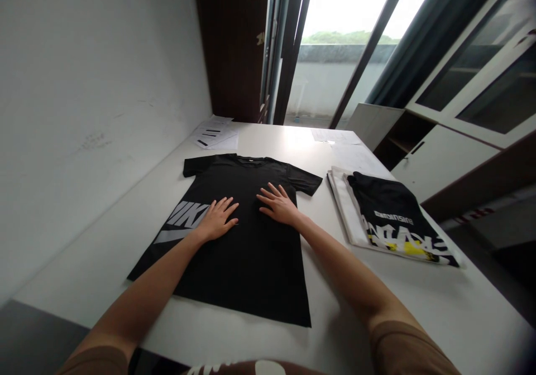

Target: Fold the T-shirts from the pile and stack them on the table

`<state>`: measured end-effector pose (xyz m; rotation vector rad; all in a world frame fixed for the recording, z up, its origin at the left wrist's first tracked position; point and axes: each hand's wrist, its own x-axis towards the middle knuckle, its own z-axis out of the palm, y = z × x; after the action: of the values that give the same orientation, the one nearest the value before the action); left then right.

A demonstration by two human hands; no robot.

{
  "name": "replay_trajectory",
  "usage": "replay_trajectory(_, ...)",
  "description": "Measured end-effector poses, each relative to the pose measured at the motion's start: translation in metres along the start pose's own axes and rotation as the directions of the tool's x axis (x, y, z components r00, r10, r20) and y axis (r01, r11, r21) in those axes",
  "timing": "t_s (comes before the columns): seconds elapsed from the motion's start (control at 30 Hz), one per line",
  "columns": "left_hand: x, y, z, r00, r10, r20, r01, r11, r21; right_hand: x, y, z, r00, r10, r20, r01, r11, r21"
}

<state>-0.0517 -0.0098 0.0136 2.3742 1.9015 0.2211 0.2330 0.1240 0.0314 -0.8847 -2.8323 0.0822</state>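
Observation:
A black T-shirt [251,269] lies spread flat on the white table, collar at the far side and hem towards me. Grey lettering and a swoosh print show on its left part, partly covered by my left arm. On the middle of the shirt rests my left hand [218,219], palm down with fingers spread. My right hand [278,205] lies flat on the shirt's right half, below the right sleeve, its fingers also apart. Neither hand grips the fabric.
Folded shirts [389,219] are stacked at the table's right, the top one black with white and yellow print. Papers [218,133] lie at the far left corner, more sheets [335,136] at the far right. A wall [104,96] borders the table's left side.

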Motion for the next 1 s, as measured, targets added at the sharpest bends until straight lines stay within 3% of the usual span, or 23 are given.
replay_trajectory(0.1, 0.0, 0.0, 0.001, 1.0, 0.001, -0.005, -0.001, 1.0, 0.002, 0.002, -0.014, 0.001, 0.994, -0.092, 0.053, 0.089, 0.994, 0.059)
replay_trajectory(0.2, 0.0, -0.001, 0.002, 1.0, 0.002, -0.008, -0.002, 1.0, 0.003, 0.004, -0.013, 0.007, 0.991, -0.085, 0.101, 0.077, 0.994, 0.081)
replay_trajectory(0.43, 0.001, 0.0, 0.0, 1.0, -0.012, 0.003, 0.012, 1.0, -0.003, 0.012, 0.026, 0.019, 0.982, 0.158, 0.102, -0.16, 0.987, 0.013)
replay_trajectory(0.63, 0.001, 0.0, 0.0, 1.0, -0.008, 0.015, 0.008, 1.0, 0.008, 0.007, 0.064, 0.021, 0.931, 0.355, 0.081, -0.353, 0.935, -0.042)
replay_trajectory(0.77, 0.001, 0.001, 0.0, 1.0, -0.008, 0.016, 0.007, 1.0, 0.017, 0.002, 0.074, 0.02, 0.904, 0.422, 0.069, -0.419, 0.906, -0.05)
replay_trajectory(0.87, 0.0, 0.0, 0.001, 1.0, -0.006, 0.006, 0.006, 1.0, 0.016, 0.006, 0.06, 0.014, 0.924, 0.376, 0.072, -0.375, 0.927, -0.028)
replay_trajectory(1.0, 0.0, -0.001, 0.003, 1.0, 0.0, -0.012, 0.0, 1.0, 0.018, 0.024, 0.013, 0.011, 0.986, 0.161, 0.039, -0.162, 0.987, 0.017)
